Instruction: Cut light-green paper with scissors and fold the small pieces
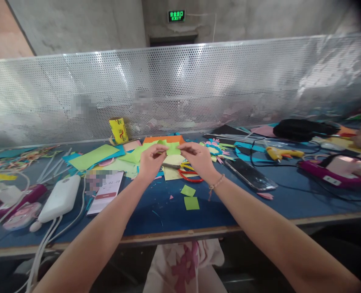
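Above the middle of the table, my left hand point(151, 160) and my right hand point(200, 158) pinch opposite ends of a small piece of light green paper point(173, 149). Fingertips hide both of its ends. Just below it lies a pair of scissors point(190, 176) with red and yellow handles, close to my right hand. Two small green paper squares point(191, 203) rest nearer the front edge. Behind my fingers are sheets of green and orange paper point(146, 140).
On the left are a phone point(108, 193), a white power bank point(61, 197) with cables and larger green paper point(93, 156). To the right lie a dark phone point(250, 175), a yellow glue gun point(284, 154) and a purple power strip point(333, 173). A perforated metal panel point(180, 89) stands behind.
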The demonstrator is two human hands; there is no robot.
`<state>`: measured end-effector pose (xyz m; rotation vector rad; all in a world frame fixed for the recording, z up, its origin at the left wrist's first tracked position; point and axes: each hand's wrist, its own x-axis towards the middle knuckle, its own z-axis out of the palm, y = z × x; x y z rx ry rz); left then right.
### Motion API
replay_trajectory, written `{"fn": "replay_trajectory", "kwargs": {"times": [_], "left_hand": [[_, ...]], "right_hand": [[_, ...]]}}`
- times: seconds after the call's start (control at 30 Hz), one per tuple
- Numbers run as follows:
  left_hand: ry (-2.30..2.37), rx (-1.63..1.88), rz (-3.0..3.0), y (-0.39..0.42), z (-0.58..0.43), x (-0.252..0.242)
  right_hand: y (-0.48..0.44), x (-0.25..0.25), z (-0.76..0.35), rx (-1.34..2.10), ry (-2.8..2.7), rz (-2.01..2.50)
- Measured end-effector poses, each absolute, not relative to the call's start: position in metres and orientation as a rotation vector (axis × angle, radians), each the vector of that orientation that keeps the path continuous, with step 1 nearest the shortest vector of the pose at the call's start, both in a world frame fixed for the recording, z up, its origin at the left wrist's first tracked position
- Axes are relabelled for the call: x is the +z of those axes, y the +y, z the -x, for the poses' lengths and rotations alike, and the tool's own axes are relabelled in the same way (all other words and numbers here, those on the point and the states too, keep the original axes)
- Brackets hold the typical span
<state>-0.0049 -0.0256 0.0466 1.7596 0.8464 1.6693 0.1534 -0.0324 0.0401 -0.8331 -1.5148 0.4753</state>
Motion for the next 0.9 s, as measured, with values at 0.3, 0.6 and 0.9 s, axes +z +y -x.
{"fn": "replay_trajectory", "kwargs": {"times": [0.3, 0.6, 0.9], "left_hand": [[0.788, 1.729, -1.754, -0.028, 0.004, 0.043], [0.754, 1.801, -1.733, -0.031, -0.001, 0.044], [0.775, 1.79, -1.737, -0.035, -0.001, 0.045]], "right_hand": [[-0.039, 0.042, -0.15, 0.481, -1.472, 0.78], [-0.039, 0.041, -0.146, 0.554, -1.425, 0.72], [-0.04, 0.041, -0.143, 0.572, -1.414, 0.707]]}}
